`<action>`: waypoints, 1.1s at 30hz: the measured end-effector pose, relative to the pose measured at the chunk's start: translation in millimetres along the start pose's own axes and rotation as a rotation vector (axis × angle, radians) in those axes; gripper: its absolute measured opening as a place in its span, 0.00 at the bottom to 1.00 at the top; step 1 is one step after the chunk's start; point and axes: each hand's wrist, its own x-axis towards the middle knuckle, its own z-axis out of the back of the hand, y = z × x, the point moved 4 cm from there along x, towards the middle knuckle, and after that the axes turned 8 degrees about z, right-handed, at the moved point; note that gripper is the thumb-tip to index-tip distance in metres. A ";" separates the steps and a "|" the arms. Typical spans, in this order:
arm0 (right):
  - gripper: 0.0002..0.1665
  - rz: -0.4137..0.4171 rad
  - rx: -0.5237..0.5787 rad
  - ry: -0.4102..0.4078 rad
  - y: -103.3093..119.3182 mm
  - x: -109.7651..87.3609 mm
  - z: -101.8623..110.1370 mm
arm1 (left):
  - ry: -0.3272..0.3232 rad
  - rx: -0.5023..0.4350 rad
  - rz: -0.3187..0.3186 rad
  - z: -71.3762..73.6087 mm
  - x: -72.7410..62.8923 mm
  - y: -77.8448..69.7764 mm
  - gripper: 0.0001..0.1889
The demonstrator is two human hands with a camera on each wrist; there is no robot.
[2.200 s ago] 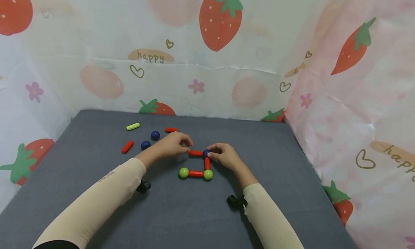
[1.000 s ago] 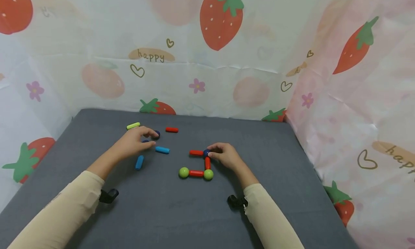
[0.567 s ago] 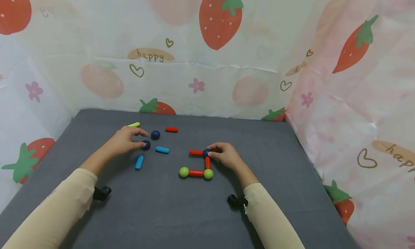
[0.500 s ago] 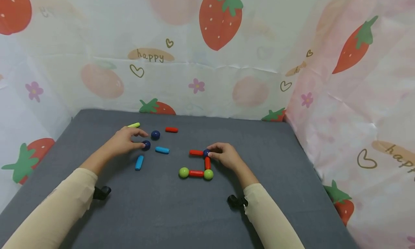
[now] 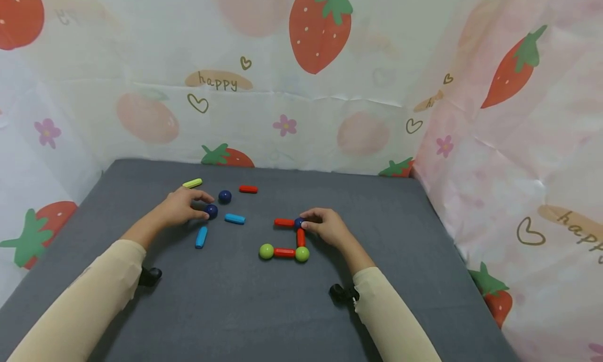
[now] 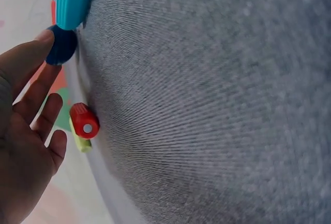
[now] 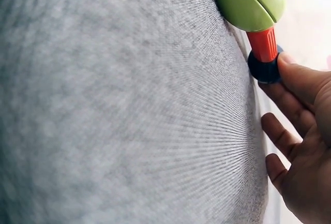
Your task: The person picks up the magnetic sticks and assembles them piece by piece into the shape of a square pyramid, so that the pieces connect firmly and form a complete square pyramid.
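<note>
In the head view, my left hand (image 5: pixel 179 207) is at a dark blue ball (image 5: pixel 211 211), which sits between thumb and forefinger. The left wrist view shows the thumb on this ball (image 6: pixel 63 45) and the other fingers loosely spread. My right hand (image 5: pixel 330 228) pinches another blue ball (image 5: pixel 299 223) at a corner of a joined shape. From that ball a red stick (image 5: pixel 284 223) points left, and a second red stick (image 5: pixel 300 238) runs down to a green ball (image 5: pixel 302 254). A third red stick (image 5: pixel 285 252) links it to another green ball (image 5: pixel 266 251).
Two light blue sticks (image 5: pixel 234 218) lie near the left hand. A further blue ball (image 5: pixel 224 196), a red stick (image 5: pixel 248 189) and a yellow-green stick (image 5: pixel 192 183) lie behind. Another red stick (image 6: pixel 84 121) shows in the left wrist view. Grey cloth (image 5: pixel 264 309) covers the table.
My left hand has moved left, away from the free red stick of the joined shape to the loose blue ball. Two light blue sticks have come into view. The right hand stays put.
</note>
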 end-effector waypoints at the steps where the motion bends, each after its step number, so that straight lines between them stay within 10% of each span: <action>1: 0.14 -0.001 0.000 -0.001 -0.1 0.0 0.0 | 0.002 0.004 0.002 -0.7 1.1 1.2 0.22; 23: 0.14 0.021 0.018 -0.001 -1.8 0.6 -0.3 | -0.006 0.011 0.012 -6.1 7.7 -2.9 0.20; 33: 0.14 0.024 0.031 -0.002 -2.4 1.3 -0.2 | -0.037 -0.097 -0.023 -2.9 -0.1 -30.0 0.23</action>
